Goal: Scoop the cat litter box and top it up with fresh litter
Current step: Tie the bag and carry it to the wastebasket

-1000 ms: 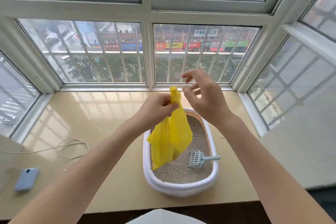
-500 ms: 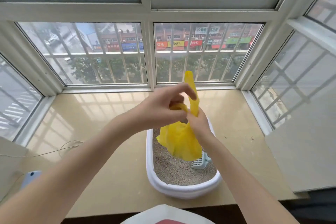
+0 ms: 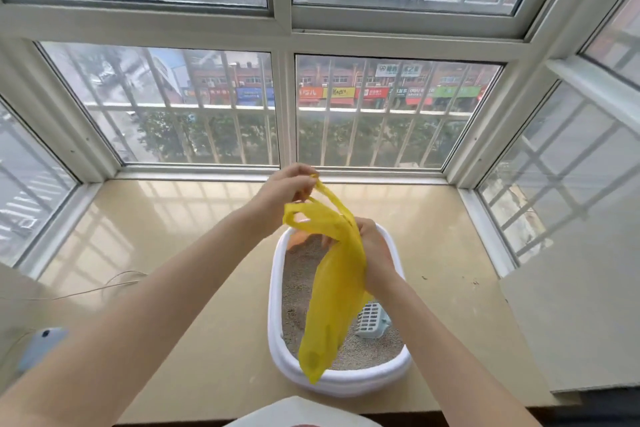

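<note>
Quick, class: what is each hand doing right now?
Left hand: fingers pinch a handle of the yellow bag.
Right hand: fingers grip the yellow bag's upper part.

There is a single view, from a wide-angle camera worn on the person's head. It looks forward and steeply down over a beige window ledge (image 3: 214,350) toward a bay window (image 3: 284,107) on the far side, whose frames bend outward at the picture's edges. Both forearms enter from the near bottom corners and meet at centre, so the left hand (image 3: 287,191) and right hand (image 3: 375,253) sit close to the lens. A white litter box (image 3: 277,322) lies just below centre, near the ledge's near edge. No second view overlaps it.
</note>
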Tool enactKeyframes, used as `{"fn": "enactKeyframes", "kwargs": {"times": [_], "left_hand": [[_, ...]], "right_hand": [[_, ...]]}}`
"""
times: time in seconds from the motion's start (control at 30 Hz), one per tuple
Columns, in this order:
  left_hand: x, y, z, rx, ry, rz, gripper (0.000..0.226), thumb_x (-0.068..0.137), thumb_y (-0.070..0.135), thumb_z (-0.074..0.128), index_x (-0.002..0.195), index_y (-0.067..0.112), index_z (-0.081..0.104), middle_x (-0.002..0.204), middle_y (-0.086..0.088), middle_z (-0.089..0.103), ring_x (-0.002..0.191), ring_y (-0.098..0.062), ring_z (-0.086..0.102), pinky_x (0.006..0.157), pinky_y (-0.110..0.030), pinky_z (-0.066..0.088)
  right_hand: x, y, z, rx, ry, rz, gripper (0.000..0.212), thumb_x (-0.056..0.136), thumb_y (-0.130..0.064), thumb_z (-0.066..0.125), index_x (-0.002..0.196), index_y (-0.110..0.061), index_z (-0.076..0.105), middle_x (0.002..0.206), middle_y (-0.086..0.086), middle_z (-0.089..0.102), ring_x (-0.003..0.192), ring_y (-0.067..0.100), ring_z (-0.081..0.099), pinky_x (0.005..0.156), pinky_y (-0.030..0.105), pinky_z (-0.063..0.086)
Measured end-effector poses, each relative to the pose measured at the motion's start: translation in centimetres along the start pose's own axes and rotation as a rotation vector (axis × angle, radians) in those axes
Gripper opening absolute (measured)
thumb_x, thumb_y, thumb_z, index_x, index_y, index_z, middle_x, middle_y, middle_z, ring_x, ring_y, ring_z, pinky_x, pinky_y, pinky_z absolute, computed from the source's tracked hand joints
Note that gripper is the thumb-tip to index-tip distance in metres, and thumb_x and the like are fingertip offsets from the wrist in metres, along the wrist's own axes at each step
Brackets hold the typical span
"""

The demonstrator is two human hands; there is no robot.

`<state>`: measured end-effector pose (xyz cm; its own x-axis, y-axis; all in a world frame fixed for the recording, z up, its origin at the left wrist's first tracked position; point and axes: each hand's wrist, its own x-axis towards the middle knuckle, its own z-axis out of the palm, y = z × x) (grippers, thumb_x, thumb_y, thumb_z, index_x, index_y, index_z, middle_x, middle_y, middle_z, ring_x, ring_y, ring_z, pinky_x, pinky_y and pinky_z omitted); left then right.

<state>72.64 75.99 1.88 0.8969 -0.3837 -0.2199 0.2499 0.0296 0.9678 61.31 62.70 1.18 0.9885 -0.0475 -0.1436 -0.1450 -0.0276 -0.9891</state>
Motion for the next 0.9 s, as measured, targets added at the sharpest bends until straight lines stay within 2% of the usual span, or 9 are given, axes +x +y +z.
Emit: {"fn": "enactKeyframes", "kwargs": {"times": [0.13,0.23,0.3,0.37,0.47,0.6,0.7,0.8,0.9], "left_hand": [[-4.1,-4.9,-0.6,-0.045,0.187,-0.181,0.026,0.090,-0.009,0.042,0.077,0.011,0.050,0.055,0.001,0.044,0.048,-0.011,0.035,0.047,-0.018,0.031],[-6.4,-5.8,-0.8,0.079,0.136,-0.219,0.011,0.086,0.002,0.052,0.086,0.013,0.057,0.066,-0.002,0.050,0.054,-0.013,0.040,0.054,-0.023,0.033],[-7.5,-4.5,-0.6,0.253,0.050,-0.132,0.026,0.073,0.015,0.054,0.098,0.017,0.061,0.078,0.002,0.059,0.071,-0.012,0.054,0.061,-0.019,0.042],[-8.2,-3.3,-0.2,0.309,-0.023,-0.043,0.049,0.064,0.023,0.047,0.112,0.021,0.060,0.102,0.002,0.056,0.095,-0.010,0.054,0.071,-0.012,0.043],[-8.3,-2.8,0.2,0.292,-0.067,0.041,0.044,0.071,0.039,0.053,0.113,0.028,0.060,0.121,0.002,0.049,0.114,-0.002,0.048,0.083,-0.008,0.039],[-7.1,-4.3,0.9,0.335,0.157,0.167,0.032,0.076,0.050,0.057,0.088,0.020,0.061,0.095,-0.009,0.061,0.092,-0.018,0.058,0.078,-0.029,0.045],[-6.0,-5.2,1.0,0.414,0.346,0.298,0.014,0.087,0.033,0.052,0.075,0.027,0.049,0.081,-0.004,0.051,0.081,-0.014,0.048,0.070,-0.024,0.035],[-5.4,-5.4,0.9,0.460,0.407,0.374,0.030,0.097,0.014,0.049,0.072,0.028,0.039,0.077,0.003,0.043,0.071,-0.001,0.044,0.062,-0.019,0.028],[-5.1,-5.8,0.3,0.533,0.427,0.421,0.032,0.101,0.014,0.041,0.073,0.027,0.032,0.072,0.008,0.039,0.068,0.000,0.043,0.059,-0.024,0.024]], "right_hand": [[-0.3,0.5,0.6,-0.072,0.215,-0.149,0.007,0.078,0.000,0.056,0.077,0.003,0.062,0.058,-0.002,0.059,0.049,0.001,0.049,0.049,0.016,0.039],[0.0,1.5,1.9,-0.154,0.260,-0.175,0.018,0.073,-0.012,0.051,0.086,-0.009,0.062,0.068,0.008,0.061,0.059,0.009,0.052,0.051,0.028,0.041],[0.5,2.0,2.5,-0.248,0.266,-0.196,0.014,0.070,-0.012,0.045,0.074,-0.014,0.059,0.061,0.008,0.056,0.060,0.014,0.044,0.053,0.038,0.037],[1.0,1.7,2.7,-0.313,0.269,-0.170,0.014,0.062,-0.011,0.040,0.068,-0.018,0.051,0.053,-0.003,0.045,0.057,0.016,0.036,0.052,0.034,0.029],[1.5,1.0,3.1,-0.381,0.226,-0.126,0.023,0.058,-0.011,0.042,0.079,-0.016,0.049,0.059,-0.001,0.052,0.058,0.020,0.043,0.053,0.032,0.033],[2.1,0.5,3.6,-0.428,0.208,-0.079,0.011,0.076,-0.007,0.054,0.085,-0.012,0.048,0.066,0.002,0.055,0.060,0.017,0.047,0.052,0.028,0.035],[2.8,0.1,3.8,-0.452,0.159,-0.004,0.001,0.081,-0.005,0.054,0.080,-0.005,0.052,0.064,0.000,0.050,0.059,0.016,0.041,0.050,0.023,0.031],[3.0,-0.1,4.2,-0.383,0.106,0.047,0.008,0.081,-0.004,0.052,0.072,-0.006,0.051,0.060,0.001,0.042,0.060,0.017,0.036,0.046,0.022,0.028],[3.1,-0.5,4.5,-0.303,0.067,0.110,0.011,0.084,-0.011,0.056,0.073,-0.012,0.054,0.059,-0.001,0.046,0.058,0.014,0.041,0.047,0.018,0.032]]}}
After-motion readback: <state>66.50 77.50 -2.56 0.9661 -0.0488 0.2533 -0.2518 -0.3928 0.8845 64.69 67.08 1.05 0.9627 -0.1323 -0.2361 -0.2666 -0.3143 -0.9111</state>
